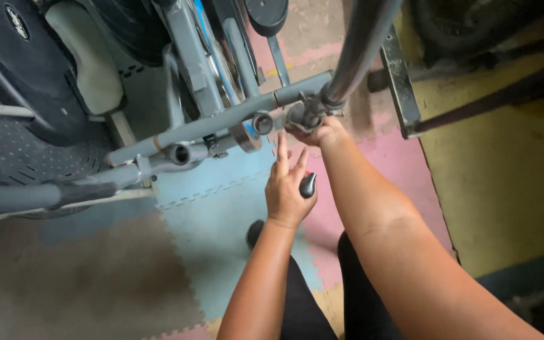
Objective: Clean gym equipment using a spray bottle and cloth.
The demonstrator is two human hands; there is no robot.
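Note:
My right hand [320,131] reaches forward and its fingers close on a metal joint fitting [303,114] where a grey horizontal tube [221,119] meets a slanted steel pole [360,44] of an exercise machine. My left hand [288,186] hovers just below and to the left, palm side hidden. It holds a small dark tool handle [308,184], while its index and middle fingers point up toward the joint.
The grey machine frame [177,69] with tube ends [179,153] and a dark seat pad fills the upper left. Blue and pink foam floor tiles [221,208] lie underneath. A yellow mat [505,176] is at right. My dark-trousered legs are at the bottom.

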